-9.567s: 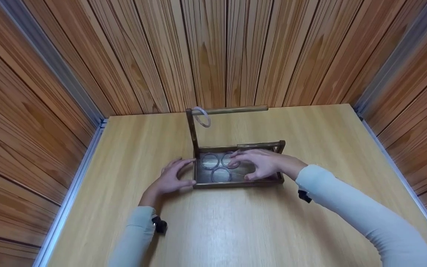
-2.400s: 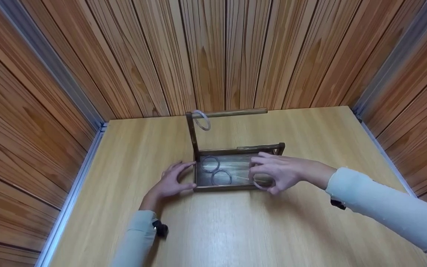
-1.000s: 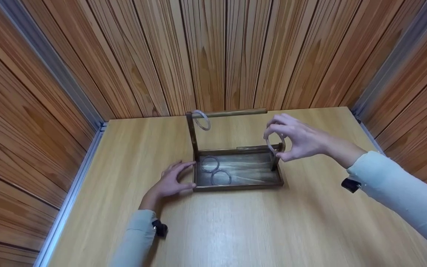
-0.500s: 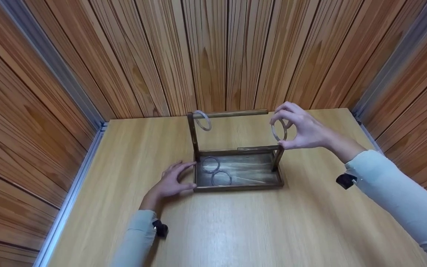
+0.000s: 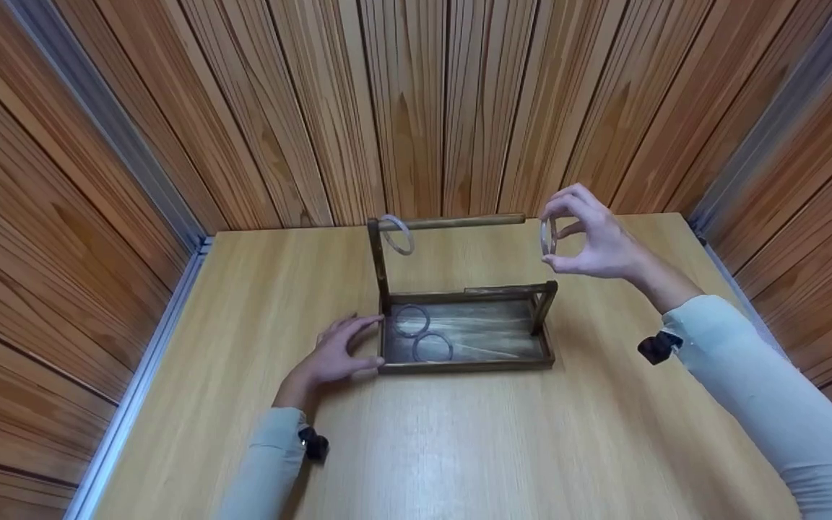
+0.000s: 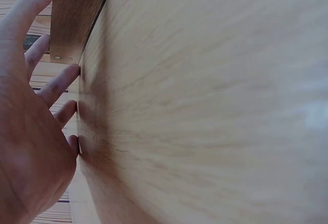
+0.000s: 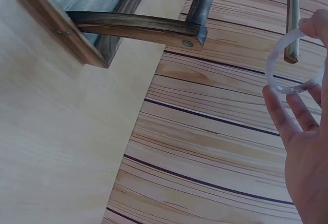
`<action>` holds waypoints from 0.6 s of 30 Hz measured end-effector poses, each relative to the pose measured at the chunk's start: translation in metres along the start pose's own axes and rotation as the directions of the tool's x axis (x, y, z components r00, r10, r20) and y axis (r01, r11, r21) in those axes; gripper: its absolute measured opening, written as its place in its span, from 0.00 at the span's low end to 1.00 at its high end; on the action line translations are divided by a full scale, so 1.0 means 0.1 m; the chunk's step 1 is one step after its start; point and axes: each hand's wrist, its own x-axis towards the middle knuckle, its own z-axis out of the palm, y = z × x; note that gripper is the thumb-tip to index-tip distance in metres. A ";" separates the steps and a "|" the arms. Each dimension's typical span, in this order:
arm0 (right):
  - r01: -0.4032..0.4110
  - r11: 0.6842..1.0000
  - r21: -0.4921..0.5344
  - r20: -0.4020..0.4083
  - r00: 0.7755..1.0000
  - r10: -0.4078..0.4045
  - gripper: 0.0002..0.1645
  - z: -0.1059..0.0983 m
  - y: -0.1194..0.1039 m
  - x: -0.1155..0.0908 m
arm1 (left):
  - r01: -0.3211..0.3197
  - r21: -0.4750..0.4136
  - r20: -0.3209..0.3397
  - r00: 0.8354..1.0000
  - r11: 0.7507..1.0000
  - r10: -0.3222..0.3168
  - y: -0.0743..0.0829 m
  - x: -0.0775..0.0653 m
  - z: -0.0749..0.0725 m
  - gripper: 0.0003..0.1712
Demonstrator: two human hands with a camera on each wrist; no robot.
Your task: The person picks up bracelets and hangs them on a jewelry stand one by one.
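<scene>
Thumb and fingers of my right hand pinch a pale translucent bangle, held upright just right of the free end of the upper rod. In the right wrist view, that rod's end shows through the bangle. Another bangle hangs at the rod's left end, by the post. Two more bangles, one behind and one in front, lie in the left half of the dark wooden stand's tray. My left hand touches the tray's left end with fingers extended.
A lower, shorter rod runs left from a short post at the tray's right end, below my right hand. The light wooden table meets a plank wall behind the stand.
My right hand took a bangle from the tray, carried it right, then raised it to the upper rod's height, turning it more edge-on. My left hand stays at the tray's end.
</scene>
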 end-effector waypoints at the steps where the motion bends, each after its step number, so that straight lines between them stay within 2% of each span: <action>1: -0.011 1.000 0.009 -0.008 1.000 0.011 0.38 0.00 0.01 0.01 | -0.001 0.001 -0.001 1.000 1.000 0.001 0.00 0.00 0.00 0.48; 7: -0.057 0.997 0.054 -0.035 0.998 0.059 0.39 0.04 0.06 0.04 | -0.010 -0.002 -0.007 1.000 1.000 0.010 0.00 0.00 -0.01 0.48; 18: -0.075 0.996 0.051 -0.044 0.996 0.077 0.39 0.10 0.09 0.12 | -0.002 0.000 -0.001 1.000 1.000 0.002 0.01 -0.01 -0.03 0.49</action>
